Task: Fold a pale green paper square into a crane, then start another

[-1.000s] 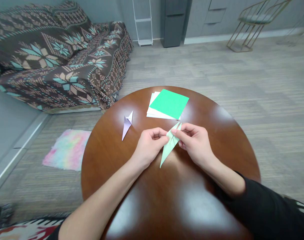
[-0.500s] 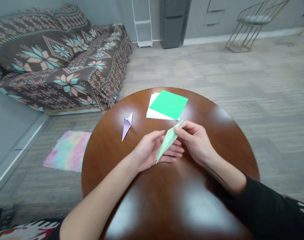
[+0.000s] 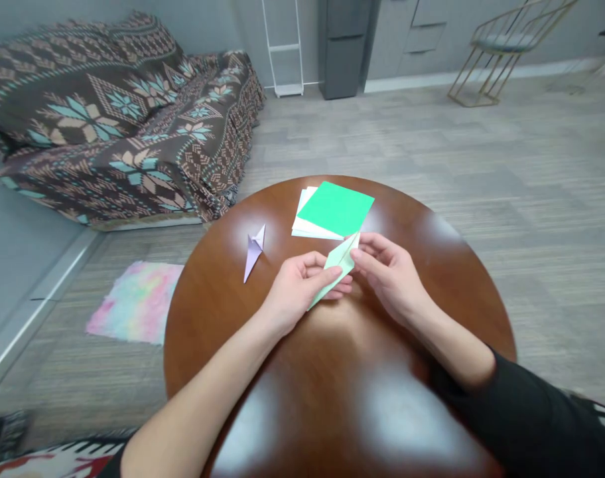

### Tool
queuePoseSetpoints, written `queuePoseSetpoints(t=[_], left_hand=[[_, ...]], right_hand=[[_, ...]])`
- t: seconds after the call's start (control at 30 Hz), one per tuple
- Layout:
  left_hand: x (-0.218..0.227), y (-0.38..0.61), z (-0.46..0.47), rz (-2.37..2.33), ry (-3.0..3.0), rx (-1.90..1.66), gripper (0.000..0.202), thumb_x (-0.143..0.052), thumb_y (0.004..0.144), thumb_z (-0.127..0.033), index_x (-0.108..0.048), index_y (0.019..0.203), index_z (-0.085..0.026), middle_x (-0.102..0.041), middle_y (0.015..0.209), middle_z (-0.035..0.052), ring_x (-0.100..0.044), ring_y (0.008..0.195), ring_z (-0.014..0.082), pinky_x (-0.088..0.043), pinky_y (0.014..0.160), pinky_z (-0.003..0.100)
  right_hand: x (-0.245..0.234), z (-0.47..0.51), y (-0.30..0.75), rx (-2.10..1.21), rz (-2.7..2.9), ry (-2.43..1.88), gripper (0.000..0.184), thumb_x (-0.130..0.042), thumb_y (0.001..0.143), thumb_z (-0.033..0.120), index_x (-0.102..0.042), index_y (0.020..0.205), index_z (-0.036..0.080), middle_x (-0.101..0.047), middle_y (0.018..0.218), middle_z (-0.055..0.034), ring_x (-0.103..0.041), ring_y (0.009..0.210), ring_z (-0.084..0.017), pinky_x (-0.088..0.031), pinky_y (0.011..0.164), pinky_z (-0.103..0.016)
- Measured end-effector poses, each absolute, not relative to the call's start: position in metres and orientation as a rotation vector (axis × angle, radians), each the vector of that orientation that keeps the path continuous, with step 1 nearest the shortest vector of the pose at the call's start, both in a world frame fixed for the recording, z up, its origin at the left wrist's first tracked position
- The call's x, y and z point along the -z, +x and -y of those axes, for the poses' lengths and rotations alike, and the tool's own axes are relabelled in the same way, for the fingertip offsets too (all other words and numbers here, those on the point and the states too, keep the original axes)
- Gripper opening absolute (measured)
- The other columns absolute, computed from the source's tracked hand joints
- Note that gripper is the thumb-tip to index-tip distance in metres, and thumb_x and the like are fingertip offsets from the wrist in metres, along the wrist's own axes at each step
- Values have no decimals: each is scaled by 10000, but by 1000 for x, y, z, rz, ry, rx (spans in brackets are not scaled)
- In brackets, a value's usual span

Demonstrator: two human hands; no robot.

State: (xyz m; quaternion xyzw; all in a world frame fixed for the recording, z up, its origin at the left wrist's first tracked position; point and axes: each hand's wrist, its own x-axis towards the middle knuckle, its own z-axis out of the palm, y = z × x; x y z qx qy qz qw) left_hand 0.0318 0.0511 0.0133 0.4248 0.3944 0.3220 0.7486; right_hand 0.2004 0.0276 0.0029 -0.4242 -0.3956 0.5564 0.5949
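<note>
A pale green folded paper piece (image 3: 336, 268), long and pointed, is held above the round brown table (image 3: 332, 392). My left hand (image 3: 302, 285) grips its lower half, thumb on top and fingers beneath. My right hand (image 3: 389, 272) pinches its upper end between thumb and fingers. Just beyond the hands lies a stack of square sheets (image 3: 332, 211), the top one bright green, with white sheets under it. A small folded lilac paper piece (image 3: 253, 251) rests on the table to the left of my left hand.
A sofa under a patterned brown and teal blanket (image 3: 118, 119) stands at the back left. A pastel rainbow mat (image 3: 136, 300) lies on the floor left of the table. A gold wire chair (image 3: 506, 46), a white rack (image 3: 283, 46) and grey cabinets line the far wall.
My left hand opened flat under the paper half a second ago and has now closed on it again. The piece has been turned and raised closer to the green stack.
</note>
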Motion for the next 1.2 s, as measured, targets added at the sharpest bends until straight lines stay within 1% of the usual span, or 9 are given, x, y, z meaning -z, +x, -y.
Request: queuePoseSetpoints(t=[0.07, 0.17, 0.23, 0.37, 0.5, 0.7, 0.9, 1.13, 1.2], left_hand=[[-12, 32, -51, -877, 1038, -728, 334, -866, 752, -395, -679, 851, -136, -795, 830, 99, -766, 739, 194, -609, 737, 295], [-13, 31, -51, -889, 1128, -749, 384, -850, 769, -402, -703, 1008, -140, -802, 852, 98, -770, 755, 212, -612, 754, 316], [-14, 29, -52, -877, 1159, -764, 388, -833, 788, -383, -700, 1065, -146, -803, 898, 96, -770, 794, 213, -607, 769, 311], [-15, 26, -54, -870, 1275, -761, 235, -787, 827, -342, -714, 938, -149, -786, 901, 72, -747, 798, 190, -580, 758, 273], [-15, 26, -54, -942, 1425, -710, 170, -741, 853, -322, -718, 880, -156, -765, 828, 56, -728, 752, 181, -549, 731, 258], [-15, 26, -52, -942, 1402, -666, 155, -749, 820, -289, -692, 907, -175, -786, 839, 65, -758, 802, 216, -556, 741, 276], [-18, 26, -53, -880, 1177, -628, 167, -757, 791, -239, -696, 918, -149, -777, 824, 67, -745, 723, 182, -586, 760, 296], [-15, 26, -55, -829, 951, -598, 245, -795, 801, -339, -722, 908, -132, -780, 817, 82, -734, 706, 153, -581, 706, 242], [-15, 26, -55, -835, 945, -586, 246, -821, 771, -308, -721, 914, -134, -787, 844, 83, -743, 738, 160, -587, 741, 253]], right_hand=[[-1, -28, 200, -1224, 961, -1033, 253, -853, 752, 352, -717, 908, 207, -732, 856, -18, -663, 791, -162, -543, 775, -296], [-2, -29, 201, -1164, 996, -1071, 212, -846, 750, 337, -696, 809, 199, -722, 774, -6, -656, 719, -152, -542, 732, -291], [-3, -29, 203, -1169, 1013, -1091, 201, -836, 758, 330, -686, 799, 202, -720, 745, -1, -653, 682, -152, -538, 698, -292], [-9, -27, 214, -1177, 1230, -1182, 154, -798, 793, 299, -677, 789, 202, -727, 764, -19, -656, 690, -177, -507, 646, -292], [-16, -26, 222, -1018, 1530, -1211, 49, -743, 826, 236, -723, 854, 201, -739, 846, -32, -664, 763, -196, -499, 689, -301], [-15, -26, 224, -888, 1747, -1188, 63, -683, 863, 210, -744, 850, 203, -755, 835, -37, -666, 774, -207, -497, 713, -318], [-15, -27, 227, -864, 1740, -1138, 140, -647, 843, 125, -732, 768, 208, -730, 782, -27, -660, 734, -193, -489, 700, -325], [-15, -28, 230, -861, 1769, -1085, 223, -584, 847, 77, -734, 759, 216, -740, 832, -36, -681, 776, -196, -496, 717, -329], [-15, -27, 230, -862, 1756, -1111, 194, -598, 850, 85, -707, 751, 211, -732, 817, -32, -673, 765, -191, -495, 713, -321]])
